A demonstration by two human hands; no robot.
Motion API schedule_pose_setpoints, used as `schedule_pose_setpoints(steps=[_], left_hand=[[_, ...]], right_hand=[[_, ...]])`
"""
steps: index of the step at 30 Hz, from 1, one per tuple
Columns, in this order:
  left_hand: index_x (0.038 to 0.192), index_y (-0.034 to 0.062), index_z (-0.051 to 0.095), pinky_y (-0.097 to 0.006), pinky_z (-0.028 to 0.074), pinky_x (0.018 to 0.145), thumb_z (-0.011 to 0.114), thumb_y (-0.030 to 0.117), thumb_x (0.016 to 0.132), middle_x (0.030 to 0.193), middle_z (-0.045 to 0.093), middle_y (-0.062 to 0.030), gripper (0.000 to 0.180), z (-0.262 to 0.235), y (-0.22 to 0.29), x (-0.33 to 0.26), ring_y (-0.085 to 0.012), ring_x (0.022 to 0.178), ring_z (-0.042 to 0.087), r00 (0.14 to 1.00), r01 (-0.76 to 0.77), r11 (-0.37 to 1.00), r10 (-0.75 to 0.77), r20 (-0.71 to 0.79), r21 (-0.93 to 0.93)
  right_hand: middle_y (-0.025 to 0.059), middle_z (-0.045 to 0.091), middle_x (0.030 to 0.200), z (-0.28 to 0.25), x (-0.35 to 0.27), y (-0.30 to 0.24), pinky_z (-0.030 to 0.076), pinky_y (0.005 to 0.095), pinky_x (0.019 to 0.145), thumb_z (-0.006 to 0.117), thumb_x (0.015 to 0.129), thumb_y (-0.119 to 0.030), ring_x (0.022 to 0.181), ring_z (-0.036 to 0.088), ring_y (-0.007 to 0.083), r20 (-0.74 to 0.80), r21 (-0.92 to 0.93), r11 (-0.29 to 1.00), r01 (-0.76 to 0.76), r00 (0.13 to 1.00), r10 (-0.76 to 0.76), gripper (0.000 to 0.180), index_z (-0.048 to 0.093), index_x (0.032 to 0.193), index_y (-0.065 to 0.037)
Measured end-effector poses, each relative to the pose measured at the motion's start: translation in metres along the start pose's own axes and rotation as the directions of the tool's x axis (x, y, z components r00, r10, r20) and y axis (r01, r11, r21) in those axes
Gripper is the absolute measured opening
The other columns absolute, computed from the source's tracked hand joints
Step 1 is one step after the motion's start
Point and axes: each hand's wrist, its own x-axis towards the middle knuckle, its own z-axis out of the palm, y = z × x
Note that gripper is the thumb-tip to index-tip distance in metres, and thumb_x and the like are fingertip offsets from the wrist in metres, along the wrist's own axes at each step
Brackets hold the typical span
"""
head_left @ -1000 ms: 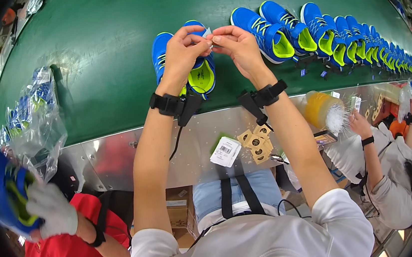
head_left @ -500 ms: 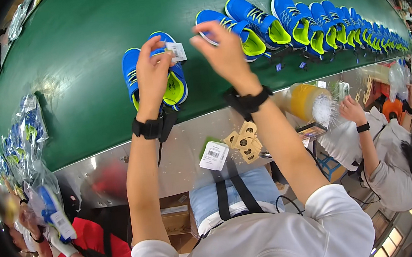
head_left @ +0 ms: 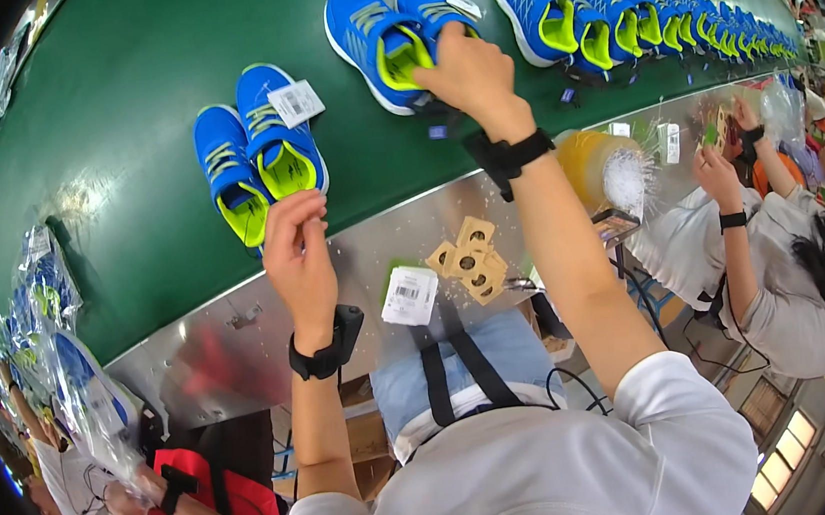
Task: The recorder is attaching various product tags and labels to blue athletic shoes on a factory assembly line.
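Near pair of blue shoes on green belt, white tag already lying on one: judged tagged. Left hand just below that pair, fingers loosely curled, holding nothing visible. Right hand closed on heel of next pair, its tag present. Row of further pairs beyond, tags hard to make out. Card pieces on metal desk edge.

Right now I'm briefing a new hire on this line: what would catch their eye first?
The long row of blue sneakers with neon-yellow linings running along the green conveyor belt. The right hand grips a pair at upper centre, while the left hand hovers just below a tagged pair.
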Motion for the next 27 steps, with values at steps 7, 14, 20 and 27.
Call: schedule_pose_setpoints(steps=[7,14,20,27], left_hand=[[0.091,-0.0017,0.062,-0.027,0.048,0.064,0.066,0.004,0.081,0.087,0.060,-0.0086,0.012,0.004,-0.027,-0.050,-0.0169,0.075,0.059,0.960,0.205,0.965,-0.230,0.157,0.164],[0.073,0.0037,0.055,-0.033,0.041,0.055,0.077,0.024,0.071,0.074,0.056,-0.0072,0.030,0.015,-0.031,-0.080,-0.0230,0.062,0.053,0.910,0.099,0.812,-0.307,0.277,0.575],[0.075,0.0030,0.056,-0.029,0.042,0.055,0.075,0.020,0.074,0.069,0.057,-0.0049,0.025,0.021,-0.041,-0.095,-0.0171,0.060,0.055,0.872,0.282,0.825,-0.433,0.229,0.490],[0.094,-0.0039,0.063,-0.021,0.047,0.062,0.064,0.008,0.085,0.081,0.066,-0.0057,0.015,0.011,-0.049,-0.093,-0.0078,0.071,0.061,0.703,0.649,0.754,-0.646,0.298,0.103]], right_hand=[[0.0210,0.064,0.085,0.038,-0.035,-0.008,0.050,0.0428,0.068,0.062,0.084,-0.029,0.080,0.062,0.0391,-0.337,0.339,0.822,0.458,0.875,-0.348,0.035,0.057,0.100,0.002],[0.0106,0.057,0.080,0.042,-0.166,0.053,0.047,0.0358,0.062,0.067,0.079,-0.013,0.073,0.058,0.0283,-0.092,0.472,0.841,0.265,0.963,-0.251,0.013,0.061,0.087,-0.005],[0.0053,0.050,0.090,0.071,-0.217,0.077,0.047,0.0363,0.065,0.080,0.061,-0.019,0.081,0.055,0.0250,-0.056,0.164,0.926,0.340,0.940,-0.336,0.037,0.057,0.088,-0.009],[0.0059,0.054,0.079,0.076,-0.221,0.099,0.047,0.0349,0.064,0.074,0.071,-0.014,0.076,0.057,0.0240,0.134,0.469,0.881,0.059,0.982,-0.137,0.020,0.059,0.082,-0.006]])
